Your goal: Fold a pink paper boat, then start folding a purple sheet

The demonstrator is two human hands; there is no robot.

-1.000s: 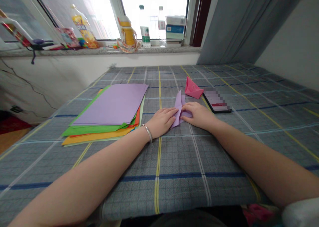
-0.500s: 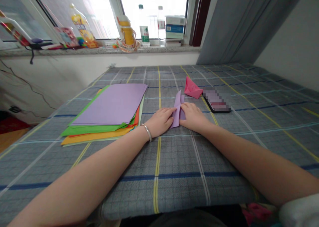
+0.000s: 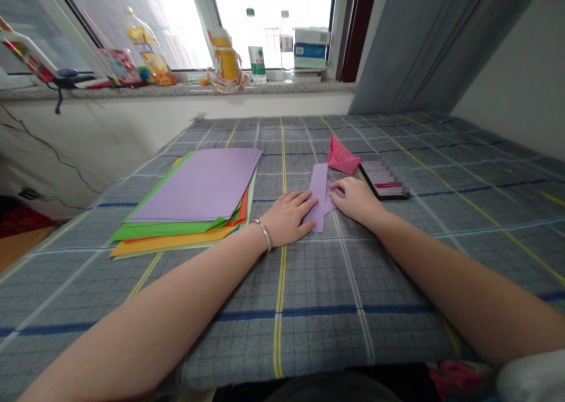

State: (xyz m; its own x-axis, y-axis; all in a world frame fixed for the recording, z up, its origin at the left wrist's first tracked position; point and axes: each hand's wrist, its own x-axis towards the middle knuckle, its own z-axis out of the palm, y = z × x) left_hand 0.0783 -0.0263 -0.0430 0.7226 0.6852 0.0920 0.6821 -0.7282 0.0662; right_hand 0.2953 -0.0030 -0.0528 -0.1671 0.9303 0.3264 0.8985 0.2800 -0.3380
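A folded strip of purple paper (image 3: 319, 184) lies on the checked cloth, with a smaller purple flap (image 3: 330, 203) showing at its right side. Across the strip's left part, my left hand (image 3: 292, 216) rests flat with its fingers spread, pressing it down. A silver bangle (image 3: 265, 235) circles that wrist. My right hand (image 3: 356, 201) has its fingers bent together at the flap's right edge, closed on it; the exact fingertip contact is small to see. Just beyond stands a pink folded paper shape (image 3: 342, 156).
A phone (image 3: 384, 181) lies to the right of the pink paper. At the left is a stack of coloured sheets, purple sheet (image 3: 194, 184) on top. Bottles, a yellow cup (image 3: 227, 60) and a box (image 3: 310, 52) line the windowsill (image 3: 176, 88). A grey curtain (image 3: 424, 49) hangs at right.
The purple paper's raised fold has come down flat. My left hand has opened out over it, and my right hand has shifted slightly right to its edge.
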